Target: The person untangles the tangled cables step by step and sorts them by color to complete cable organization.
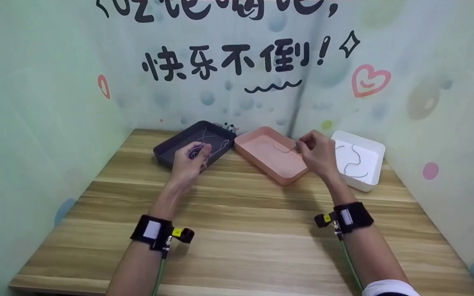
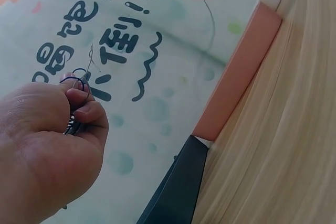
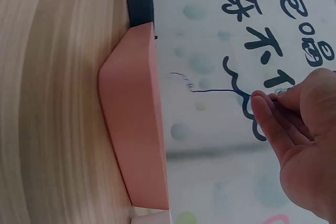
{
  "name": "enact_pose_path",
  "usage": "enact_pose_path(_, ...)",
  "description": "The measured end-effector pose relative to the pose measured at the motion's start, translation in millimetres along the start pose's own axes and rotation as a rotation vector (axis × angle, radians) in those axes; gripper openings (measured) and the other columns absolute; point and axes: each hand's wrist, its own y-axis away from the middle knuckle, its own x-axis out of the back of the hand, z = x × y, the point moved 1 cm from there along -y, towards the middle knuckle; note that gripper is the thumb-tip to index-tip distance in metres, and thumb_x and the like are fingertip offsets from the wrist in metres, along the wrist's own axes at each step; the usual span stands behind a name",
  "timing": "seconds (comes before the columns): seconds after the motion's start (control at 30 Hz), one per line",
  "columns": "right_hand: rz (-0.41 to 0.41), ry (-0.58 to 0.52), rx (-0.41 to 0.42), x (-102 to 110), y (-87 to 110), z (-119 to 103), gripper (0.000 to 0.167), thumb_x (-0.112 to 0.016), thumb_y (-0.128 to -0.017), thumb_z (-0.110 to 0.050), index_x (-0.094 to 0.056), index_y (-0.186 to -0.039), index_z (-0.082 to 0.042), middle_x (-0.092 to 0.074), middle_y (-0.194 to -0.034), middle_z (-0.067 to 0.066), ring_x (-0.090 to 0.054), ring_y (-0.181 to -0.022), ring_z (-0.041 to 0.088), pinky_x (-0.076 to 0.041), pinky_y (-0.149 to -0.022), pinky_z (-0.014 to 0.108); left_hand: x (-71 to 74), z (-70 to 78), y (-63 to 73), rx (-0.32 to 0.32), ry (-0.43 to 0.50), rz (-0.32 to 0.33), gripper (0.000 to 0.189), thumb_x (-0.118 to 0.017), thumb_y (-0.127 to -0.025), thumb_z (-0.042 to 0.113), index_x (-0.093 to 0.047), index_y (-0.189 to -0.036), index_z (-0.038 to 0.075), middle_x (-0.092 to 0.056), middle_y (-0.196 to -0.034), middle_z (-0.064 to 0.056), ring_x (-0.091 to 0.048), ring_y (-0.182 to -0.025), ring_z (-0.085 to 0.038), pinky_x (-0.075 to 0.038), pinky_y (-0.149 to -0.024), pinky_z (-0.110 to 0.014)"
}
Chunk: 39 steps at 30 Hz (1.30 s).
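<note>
My left hand (image 1: 187, 164) is raised over the near edge of the dark tray (image 1: 162, 159), fingers curled round a small tangled bundle of thin dark strands (image 2: 79, 80). A few loose ends stick out past the fingertips in the left wrist view. Above the right side of the pink tray (image 1: 257, 158), my right hand (image 1: 320, 155) pinches one thin strand (image 3: 212, 91) between thumb and fingers. Its free end points left, with a bend near the tip. The frames do not tell whether the strands are wire or cord.
Thin pale strands (image 1: 224, 144) lie in the dark tray. Several grey strands (image 1: 359, 154) lie in the white tray (image 1: 379, 166) at the right. The three trays stand side by side at the back of the wooden table (image 1: 237, 230), before a printed backdrop (image 1: 208, 33).
</note>
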Motion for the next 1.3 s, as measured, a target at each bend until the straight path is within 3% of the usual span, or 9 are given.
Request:
enact_pose_path(0.13, -0.123, 0.217, 0.115, -11.1, 6.3, 4.4, 0.007, -0.071, -0.105, 0.003, -0.078, -0.106, 0.005, -0.083, -0.094, 0.02, -0.081, -0.081, 0.032, -0.061, -0.068, 0.029, -2.0, -0.5, -0.7, -0.015, -0.037, -0.028, 0.019, -0.073, -0.112, 0.018, -0.073, -0.114, -0.001, -0.069, -0.087, 0.0, -0.06, -0.074, -0.008, -0.053, -0.064, -0.018)
enact_pose_path(0.3, -0.235, 0.372, 0.19, -21.0, 11.8, 9.5, 0.012, -0.072, -0.105, 0.004, -0.083, -0.109, 0.004, -0.085, -0.102, 0.021, -0.083, -0.091, 0.038, -0.069, -0.08, 0.053, -4.3, -0.8, -0.7, -0.035, -0.087, -0.037, 0.02, -0.073, -0.112, 0.018, -0.074, -0.116, -0.001, -0.068, -0.085, 0.001, -0.061, -0.074, -0.01, -0.054, -0.065, -0.019)
enact_pose_path(0.53, -0.358, 0.521, 0.226, -28.4, 14.0, 19.1, 0.02, -0.073, -0.099, 0.007, -0.089, -0.106, -0.001, -0.087, -0.106, 0.017, -0.085, -0.104, 0.037, -0.07, -0.091, 0.052, -9.8, -2.0, -0.2, -0.045, -0.109, -0.075, 0.016, -0.074, -0.111, 0.018, -0.075, -0.112, 0.001, -0.069, -0.087, -0.004, -0.061, -0.071, -0.008, -0.054, -0.065, -0.021)
enact_pose_path(0.83, -0.457, 0.474, 0.09, -25.5, 11.4, 18.0, 0.018, -0.077, -0.102, -0.002, -0.086, -0.117, 0.002, -0.086, -0.115, 0.019, -0.082, -0.113, 0.04, -0.065, -0.103, 0.055, -16.3, -4.7, 2.6, -0.025, -0.11, -0.142, 0.02, -0.073, -0.112, 0.019, -0.074, -0.115, -0.001, -0.075, -0.092, 0.001, -0.063, -0.076, -0.012, -0.055, -0.067, -0.019)
enact_pose_path(0.97, -0.439, 0.388, 0.06, -21.9, 10.3, 8.0, 0.02, -0.072, -0.105, -0.002, -0.082, -0.121, 0.005, -0.084, -0.12, 0.022, -0.08, -0.115, 0.042, -0.064, -0.103, 0.058, -18.7, -6.8, 4.6, -0.016, -0.1, -0.178, 0.022, -0.071, -0.113, 0.019, -0.073, -0.116, -0.003, -0.074, -0.092, 0.002, -0.062, -0.076, -0.011, -0.053, -0.066, -0.019)
enact_pose_path(1.17, -0.361, 0.151, 0.098, -19.2, 9.1, -33.6, 0.02, -0.073, -0.108, -0.013, -0.083, -0.122, -0.003, -0.086, -0.12, 0.016, -0.08, -0.119, 0.038, -0.063, -0.105, 0.058, -21.2, -5.2, 9.0, -0.023, -0.119, -0.235, 0.021, -0.07, -0.114, 0.02, -0.073, -0.118, -0.001, -0.075, -0.096, 0.001, -0.062, -0.077, -0.01, -0.053, -0.067, -0.02)
enact_pose_path(1.3, -0.358, 0.032, 0.148, -20.4, 13.6, -64.3, 0.019, -0.074, -0.109, -0.019, -0.084, -0.123, -0.011, -0.086, -0.12, 0.008, -0.079, -0.118, 0.033, -0.063, -0.103, 0.054, -25.1, -5.1, 11.5, -0.034, -0.124, -0.282, 0.018, -0.07, -0.114, 0.018, -0.072, -0.116, 0.001, -0.074, -0.096, 0.0, -0.06, -0.075, -0.01, -0.051, -0.066, -0.02)
